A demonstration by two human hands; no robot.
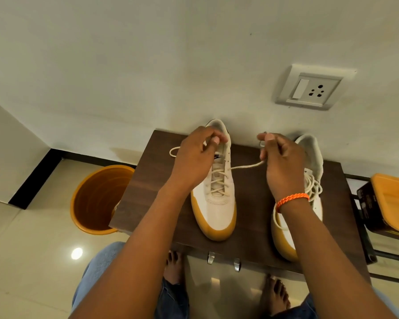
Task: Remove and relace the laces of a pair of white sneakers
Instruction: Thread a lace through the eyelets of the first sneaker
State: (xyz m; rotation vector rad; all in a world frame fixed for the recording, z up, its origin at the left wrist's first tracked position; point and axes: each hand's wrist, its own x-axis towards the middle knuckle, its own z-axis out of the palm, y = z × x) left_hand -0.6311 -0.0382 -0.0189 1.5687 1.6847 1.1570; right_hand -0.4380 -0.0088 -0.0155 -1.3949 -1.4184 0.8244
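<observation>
2 white sneakers are sitting on a dark wooden bench (152, 194) set against the wall, toes pointing toward the person. The left sneaker (214, 210) is lying between the 2 forearms, and its lace (245, 166) is crossing through the eyelets in neat rows. The left hand (194, 162) is hovering over the shoe's collar with fingers curled, pinching 1 end of that lace, which is looping out to the left of the hand. The right hand (279, 162) is pinching the other end, drawing it sideways off the top eyelets so the strand is running taut from shoe to fingers. Holding both ends up and apart like this is probably evening out the tension, or readying the ends for a knot; this shoe seems close to being fully laced.

The right sneaker (313, 162) is standing just beside the right wrist, partly hidden by it, with its own lace (313, 185) lying in a loose bundle over the tongue, so it likely is waiting its turn. An orange braided band (290, 200) is circling the right wrist. An orange bucket (97, 199) is standing on the floor to the left of the bench, and a wall socket (309, 88) is showing above.
</observation>
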